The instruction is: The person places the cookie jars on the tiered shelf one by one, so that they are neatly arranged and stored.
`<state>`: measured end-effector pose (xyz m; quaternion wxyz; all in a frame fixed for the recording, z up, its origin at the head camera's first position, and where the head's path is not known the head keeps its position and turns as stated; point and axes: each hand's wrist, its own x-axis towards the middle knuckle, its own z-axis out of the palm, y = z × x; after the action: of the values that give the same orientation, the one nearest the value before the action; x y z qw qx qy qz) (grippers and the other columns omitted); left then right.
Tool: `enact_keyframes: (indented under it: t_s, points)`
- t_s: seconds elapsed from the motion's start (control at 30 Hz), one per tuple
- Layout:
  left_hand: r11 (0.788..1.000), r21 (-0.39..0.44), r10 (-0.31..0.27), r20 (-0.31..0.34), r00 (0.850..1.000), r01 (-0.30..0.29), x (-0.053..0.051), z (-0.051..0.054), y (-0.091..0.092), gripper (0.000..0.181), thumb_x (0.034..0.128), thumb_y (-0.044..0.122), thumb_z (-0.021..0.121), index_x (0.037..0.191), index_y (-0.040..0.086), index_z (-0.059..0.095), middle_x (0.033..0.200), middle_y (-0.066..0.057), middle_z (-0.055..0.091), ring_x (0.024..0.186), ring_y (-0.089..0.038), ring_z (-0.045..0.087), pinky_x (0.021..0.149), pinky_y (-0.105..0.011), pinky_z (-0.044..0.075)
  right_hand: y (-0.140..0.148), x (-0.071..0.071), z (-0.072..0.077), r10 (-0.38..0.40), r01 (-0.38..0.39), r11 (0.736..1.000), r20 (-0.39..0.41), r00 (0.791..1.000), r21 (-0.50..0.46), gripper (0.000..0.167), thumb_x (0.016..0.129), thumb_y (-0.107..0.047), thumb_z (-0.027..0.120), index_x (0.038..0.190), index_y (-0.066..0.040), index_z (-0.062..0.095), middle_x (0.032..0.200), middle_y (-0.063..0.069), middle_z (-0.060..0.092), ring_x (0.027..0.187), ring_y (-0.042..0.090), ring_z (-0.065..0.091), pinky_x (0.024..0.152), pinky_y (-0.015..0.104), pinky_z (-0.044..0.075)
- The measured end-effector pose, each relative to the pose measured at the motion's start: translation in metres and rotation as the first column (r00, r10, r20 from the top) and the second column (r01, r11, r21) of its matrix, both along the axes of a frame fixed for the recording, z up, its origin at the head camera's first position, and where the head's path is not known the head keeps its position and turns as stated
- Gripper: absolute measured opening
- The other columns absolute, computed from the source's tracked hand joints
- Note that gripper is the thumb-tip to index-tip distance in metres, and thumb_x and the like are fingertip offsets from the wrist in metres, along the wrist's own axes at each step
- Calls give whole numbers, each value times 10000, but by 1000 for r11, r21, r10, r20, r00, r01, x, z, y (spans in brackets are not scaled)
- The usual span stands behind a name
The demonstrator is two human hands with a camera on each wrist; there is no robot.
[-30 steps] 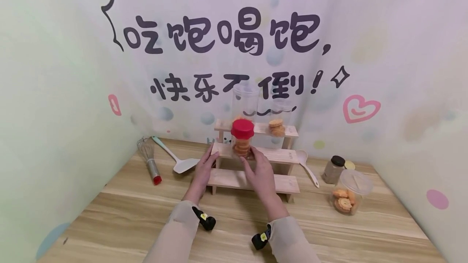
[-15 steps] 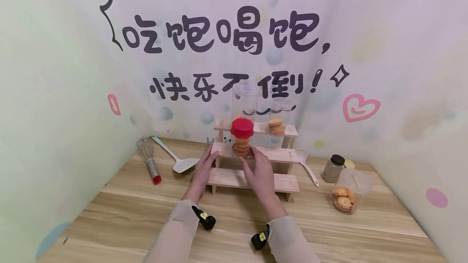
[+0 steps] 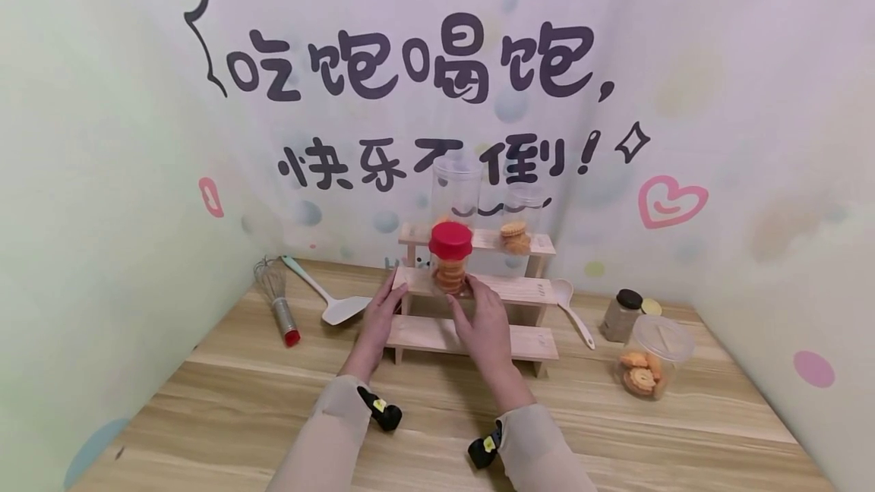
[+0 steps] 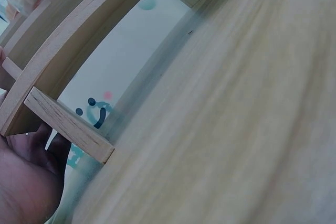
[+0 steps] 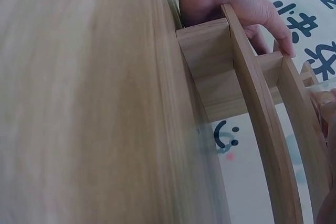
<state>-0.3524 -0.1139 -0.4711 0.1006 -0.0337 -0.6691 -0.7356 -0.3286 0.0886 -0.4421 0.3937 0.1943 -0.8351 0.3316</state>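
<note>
A three-tier wooden shelf stand [image 3: 519, 344] stands on the table. My left hand [image 3: 376, 325] grips the left end of its middle tier; in the right wrist view the thumb lies along that end, other fingers partly hidden behind the wood. On the middle tier is a clear cookie jar [image 3: 451, 249] with a red lid and stacked round cookies inside. My right hand [image 3: 487, 325] holds the jar low, thumb in front and fingers at its right side. Whether the jar's base touches the wood cannot be told. The right fingers [image 5: 329, 111] show only at the right wrist view's edge.
Two clear jars with cookies, one tall [image 3: 456, 188] and one shorter [image 3: 522, 219], occupy the top tier. Left lie a whisk [image 3: 279, 302] and a white spatula [image 3: 342, 310]. Right are a white spoon [image 3: 577, 313], a black-lidded jar [image 3: 620, 317] and a clear cookie tub [image 3: 652, 363].
</note>
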Motion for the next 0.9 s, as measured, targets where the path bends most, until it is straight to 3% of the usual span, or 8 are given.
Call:
enact_keyframes:
  t_s: [0.57,0.9]
  points:
    - [1000,-4,-4,9,1000,4,0,0,0,652,934,556,637,1527,381,428,1641,8,281,1510,-222,208,1225,-455,174,1,0,0,16,-16,1000,-21,1000,2,514,920,-257,756,1334,4,597,1265,135,660,1142,316,621,985,468,505]
    - [1000,0,-16,31,999,16,2,1,-3,668,932,573,633,1534,391,409,1642,53,265,1518,-233,184,1225,-474,171,2,-3,-4,36,-36,999,-56,998,-3,507,918,-242,756,1333,3,597,1265,127,661,1145,307,619,993,464,494]
